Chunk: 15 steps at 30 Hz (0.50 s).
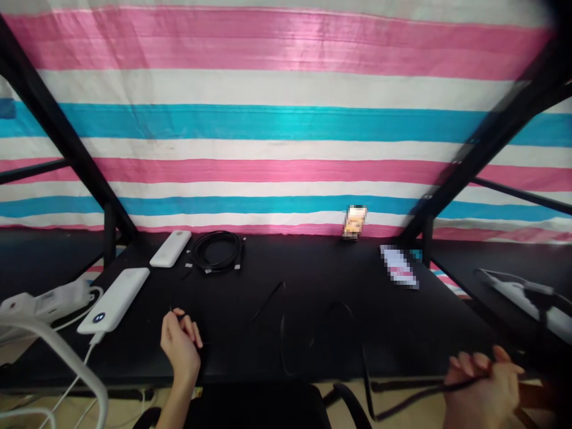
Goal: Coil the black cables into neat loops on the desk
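Note:
My right hand [485, 381], at the lower right past the table's front edge, has its fingers wrapped round a black cable [409, 403]. From there the cable sags below the edge and rises again onto the table, where thin dark loops lie in the middle. My left hand [181, 342] hovers over the left front of the table with its fingers curled in. A thin dark tip shows by its thumb; what it belongs to cannot be made out. Behind it lies a coiled black cable [217, 269] with small white tags.
Two white power banks [117, 301] [171, 249] lie on the black table [313, 357], the nearer with a white cable plugged in. A white power strip [58, 301] is at far left. A phone [355, 222] stands at the back; a blurred packet [399, 267] lies right.

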Tool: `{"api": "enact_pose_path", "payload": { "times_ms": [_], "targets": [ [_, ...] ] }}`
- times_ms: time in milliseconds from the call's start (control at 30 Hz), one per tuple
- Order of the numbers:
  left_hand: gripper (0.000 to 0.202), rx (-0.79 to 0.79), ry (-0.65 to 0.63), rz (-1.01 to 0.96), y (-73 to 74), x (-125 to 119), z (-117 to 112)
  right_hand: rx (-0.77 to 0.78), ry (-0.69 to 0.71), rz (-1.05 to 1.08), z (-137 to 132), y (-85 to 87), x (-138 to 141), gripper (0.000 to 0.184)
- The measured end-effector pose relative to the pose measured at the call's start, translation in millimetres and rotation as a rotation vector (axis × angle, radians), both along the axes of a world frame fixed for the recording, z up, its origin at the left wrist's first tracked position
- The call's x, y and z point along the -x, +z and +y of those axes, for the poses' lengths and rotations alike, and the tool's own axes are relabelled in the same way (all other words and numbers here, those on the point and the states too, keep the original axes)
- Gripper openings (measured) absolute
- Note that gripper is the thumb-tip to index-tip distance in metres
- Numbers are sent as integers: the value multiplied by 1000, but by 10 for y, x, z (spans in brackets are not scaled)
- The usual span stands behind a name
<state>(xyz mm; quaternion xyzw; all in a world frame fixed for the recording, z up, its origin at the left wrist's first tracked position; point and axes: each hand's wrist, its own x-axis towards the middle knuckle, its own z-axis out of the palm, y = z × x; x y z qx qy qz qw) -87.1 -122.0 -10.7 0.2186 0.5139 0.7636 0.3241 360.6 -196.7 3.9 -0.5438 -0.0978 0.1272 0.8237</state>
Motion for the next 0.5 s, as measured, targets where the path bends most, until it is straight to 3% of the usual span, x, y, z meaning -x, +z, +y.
{"api": "enact_pose_path", "payload": {
  "times_ms": [167, 500],
  "targets": [
    [21, 4, -30, -4, 29, -12, -2, -64, 116, -66, 102, -97, 127, 42],
    [19, -5, -31, -18, 16, -11, -78, 153, 475, -258, 200, -150, 312, 47]
  ]
}}
